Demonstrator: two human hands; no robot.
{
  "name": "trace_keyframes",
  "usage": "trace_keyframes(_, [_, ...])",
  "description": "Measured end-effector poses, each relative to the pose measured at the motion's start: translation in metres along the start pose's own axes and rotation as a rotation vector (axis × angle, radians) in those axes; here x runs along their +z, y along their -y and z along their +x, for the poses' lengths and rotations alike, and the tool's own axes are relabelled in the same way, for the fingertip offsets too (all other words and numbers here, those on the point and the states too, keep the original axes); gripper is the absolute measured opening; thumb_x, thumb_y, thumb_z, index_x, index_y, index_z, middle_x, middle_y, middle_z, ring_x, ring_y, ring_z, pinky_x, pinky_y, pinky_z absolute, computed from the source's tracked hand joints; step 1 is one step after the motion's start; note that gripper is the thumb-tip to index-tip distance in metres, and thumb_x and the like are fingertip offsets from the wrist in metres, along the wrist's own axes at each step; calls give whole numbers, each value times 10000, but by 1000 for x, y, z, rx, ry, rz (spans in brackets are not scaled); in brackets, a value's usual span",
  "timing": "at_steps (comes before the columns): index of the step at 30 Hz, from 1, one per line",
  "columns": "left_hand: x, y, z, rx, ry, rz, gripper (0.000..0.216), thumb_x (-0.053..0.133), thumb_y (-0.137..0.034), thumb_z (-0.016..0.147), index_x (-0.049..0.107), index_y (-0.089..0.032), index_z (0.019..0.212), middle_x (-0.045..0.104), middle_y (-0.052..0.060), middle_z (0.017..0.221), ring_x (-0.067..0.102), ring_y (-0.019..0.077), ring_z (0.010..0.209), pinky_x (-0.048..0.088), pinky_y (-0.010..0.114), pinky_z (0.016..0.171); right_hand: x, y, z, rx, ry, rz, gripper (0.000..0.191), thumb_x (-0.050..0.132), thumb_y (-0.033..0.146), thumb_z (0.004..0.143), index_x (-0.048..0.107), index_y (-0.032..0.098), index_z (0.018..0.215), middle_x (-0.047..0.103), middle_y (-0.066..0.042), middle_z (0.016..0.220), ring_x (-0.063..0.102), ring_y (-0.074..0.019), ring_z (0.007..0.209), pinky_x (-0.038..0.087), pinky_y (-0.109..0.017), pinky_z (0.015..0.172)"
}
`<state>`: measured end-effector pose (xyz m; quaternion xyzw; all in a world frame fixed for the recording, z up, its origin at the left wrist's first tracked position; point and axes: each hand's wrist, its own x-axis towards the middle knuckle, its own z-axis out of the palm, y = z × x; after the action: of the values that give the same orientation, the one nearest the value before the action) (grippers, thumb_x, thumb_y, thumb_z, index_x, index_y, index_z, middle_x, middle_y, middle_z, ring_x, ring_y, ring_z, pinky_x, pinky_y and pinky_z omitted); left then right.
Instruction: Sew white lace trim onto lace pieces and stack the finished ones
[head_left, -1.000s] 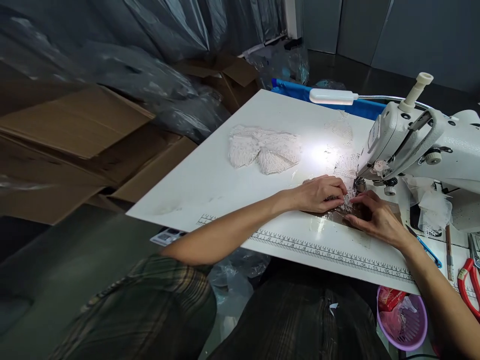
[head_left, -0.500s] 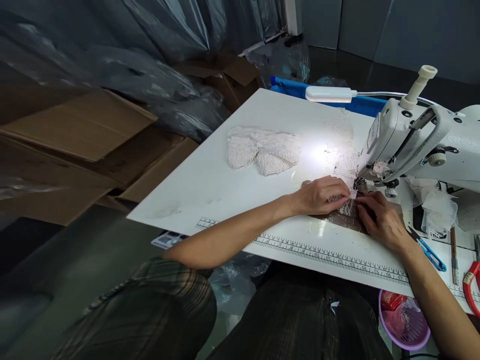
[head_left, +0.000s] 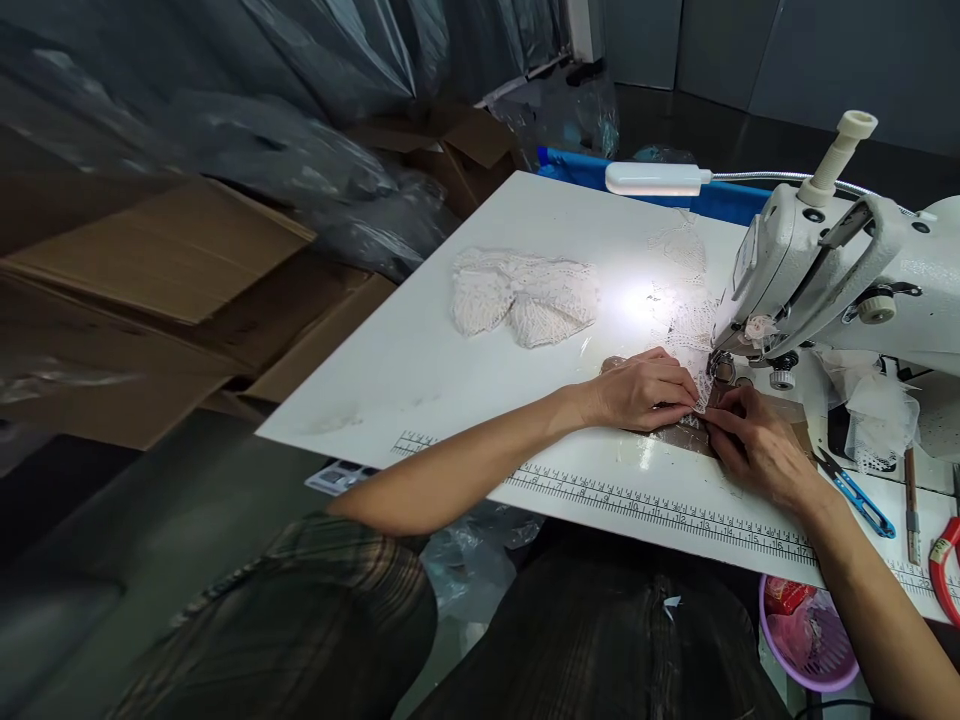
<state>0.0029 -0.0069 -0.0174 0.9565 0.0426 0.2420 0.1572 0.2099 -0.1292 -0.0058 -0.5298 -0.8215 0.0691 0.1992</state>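
Note:
White lace fabric [head_left: 691,322] runs along the table to the needle area of a white sewing machine [head_left: 772,260]. My left hand [head_left: 646,390] is closed, pinching the near edge of the lace just in front of the presser foot. My right hand [head_left: 757,440] is closed on the same edge from the right, its fingertips close to the left ones. Part of the lace between them is covered by the fingers. Beneath both hands lies a brownish plate [head_left: 694,440]. A gathered white lace piece [head_left: 525,295] rests farther left on the table.
Blue thread snips [head_left: 855,495], a brown-handled tool [head_left: 911,510] and red-handled scissors [head_left: 941,570] lie at the right. White scraps [head_left: 877,410] sit beside the machine. A lamp [head_left: 656,180] lights the white table [head_left: 360,390]. Below hangs a purple basket [head_left: 817,670]; cardboard boxes [head_left: 157,250] stand left.
The lace edge between my hands has shifted, and less of it shows below my fingers. My right fingertips have moved slightly left and down, nearer the left hand.

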Motion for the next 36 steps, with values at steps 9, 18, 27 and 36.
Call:
trace_keyframes(9, [-2,-1,0,84,35,115,241,501,-245,1011,723,-178,945,759,56,981,662,154,851,464,317,799,6,-14,2,117,-24,-67,428,433,316,961,633,238,1332,581,-125,1049,592,-228,864,578,-404,756])
trace_keyframes(18, [-2,-4,0,93,50,198,268,494,-227,1011,720,-208,869,735,43,989,633,138,829,452,341,850,12,-14,1,122,-37,-77,431,417,316,969,638,212,1324,568,-138,1072,584,-243,914,579,-416,784])
trace_keyframes(27, [-11,-6,4,191,135,234,170,570,-271,884,715,-196,840,718,51,878,586,169,711,462,345,791,2,-11,2,9,17,-132,383,464,264,954,687,265,1265,578,-119,1059,592,-214,884,563,-368,745])
trace_keyframes(36, [-7,-4,8,184,69,185,179,602,-330,832,715,-211,761,698,52,841,575,187,713,477,403,865,4,-4,5,116,41,-218,383,461,273,934,688,295,1243,591,-109,1062,590,-197,819,510,-289,594])
